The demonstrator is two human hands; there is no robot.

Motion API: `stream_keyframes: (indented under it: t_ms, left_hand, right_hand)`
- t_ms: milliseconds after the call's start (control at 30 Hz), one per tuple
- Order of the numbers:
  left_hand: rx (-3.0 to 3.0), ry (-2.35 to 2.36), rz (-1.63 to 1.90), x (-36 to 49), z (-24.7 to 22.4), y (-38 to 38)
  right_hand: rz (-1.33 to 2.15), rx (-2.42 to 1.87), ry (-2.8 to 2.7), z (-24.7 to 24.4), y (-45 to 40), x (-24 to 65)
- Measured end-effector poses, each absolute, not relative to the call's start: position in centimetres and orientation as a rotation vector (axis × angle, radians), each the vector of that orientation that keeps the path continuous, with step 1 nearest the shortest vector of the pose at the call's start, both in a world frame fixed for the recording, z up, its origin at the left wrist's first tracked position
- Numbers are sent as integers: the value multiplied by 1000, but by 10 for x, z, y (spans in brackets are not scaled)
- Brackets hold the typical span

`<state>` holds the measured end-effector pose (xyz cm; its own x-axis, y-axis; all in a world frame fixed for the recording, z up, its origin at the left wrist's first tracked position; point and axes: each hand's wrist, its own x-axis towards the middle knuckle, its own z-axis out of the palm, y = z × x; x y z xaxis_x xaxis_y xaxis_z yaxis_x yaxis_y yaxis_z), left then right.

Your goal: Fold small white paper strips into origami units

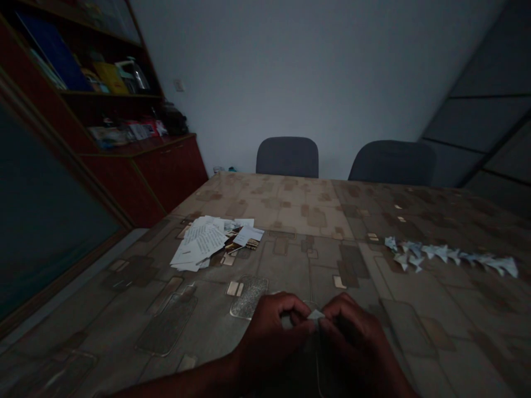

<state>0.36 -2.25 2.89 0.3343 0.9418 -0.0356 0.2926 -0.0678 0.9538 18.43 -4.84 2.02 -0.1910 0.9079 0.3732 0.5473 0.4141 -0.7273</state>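
Observation:
Between my two hands, near the table's front edge, is a small folded piece of paper (316, 314), pale and pointed at the top. My left hand (279, 326) pinches its left side between thumb and fingers. On the other side, my right hand (352, 326) pinches it in the same way. Most of the paper is hidden behind the fingers. Off to the right lies a row of several small folded paper shapes (442, 253) with pointed tips. A loose pile of printed paper sheets (203, 243) lies left of my hands.
A patterned cloth covers the table (265, 204). Two grey chairs, one in the middle (287, 157) and one to the right (392, 161), stand at the far side against the wall. A red cabinet (172, 174) with shelves of goods stands at the left.

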Motion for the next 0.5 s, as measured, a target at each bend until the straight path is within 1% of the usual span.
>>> stream_keyframes:
  t_ms: [133,267,400,500]
  left_hand:
    - [1562,1098,826,3,31,-20]
    - [1640,1063,842,2,31,-20]
    - [1674,1087,805,2,29,-20]
    - [1675,1113,706,3,27,-19]
  right_hand:
    - [684,-1204,-1849,16,-49,184]
    - [727,-1200,-1861,14,-48,182]
    - [606,-1213,-1913,14,-47,180]
    - [543,-1224,-1948,14,-47,178]
